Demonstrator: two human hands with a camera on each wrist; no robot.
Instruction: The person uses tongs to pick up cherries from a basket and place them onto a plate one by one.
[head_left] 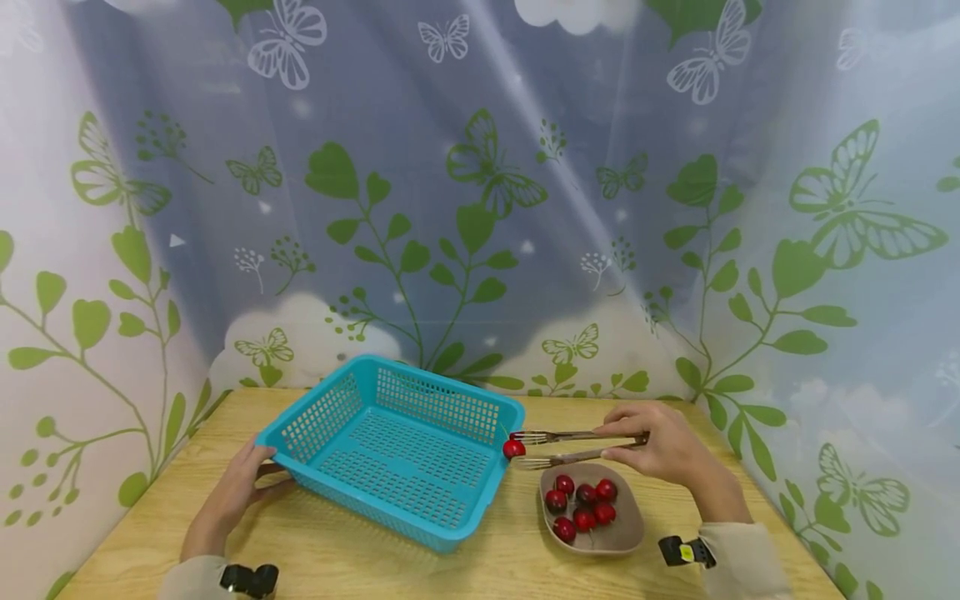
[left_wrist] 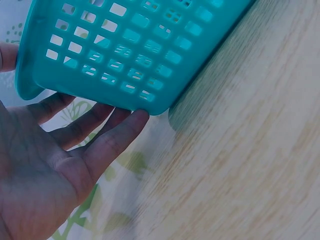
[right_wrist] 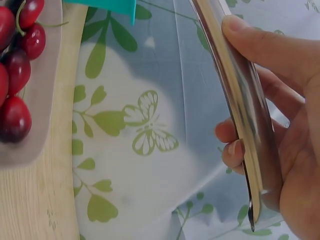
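Note:
A blue perforated plastic basket (head_left: 405,450) stands at the middle left of the table. My left hand (head_left: 231,498) holds its left corner, thumb on the rim and the other fingers against the outer wall, as the left wrist view (left_wrist: 75,145) shows for the fingers. With thumb and fingers my right hand (head_left: 660,442) grips metal tongs (head_left: 577,435), their fork-like ends pointing left. A red cherry (head_left: 513,448) is between those ends, overlapping the basket's right rim in the head view. Several dark red cherries (head_left: 584,520) lie in a beige bowl (head_left: 630,533) below the tongs.
The light wooden table (head_left: 360,558) runs back to a curtain (head_left: 420,275) printed with butterflies and leaves, which also closes off both sides. Each wrist wears a black strap with a small device, the left device (head_left: 249,580) and the right device (head_left: 684,551).

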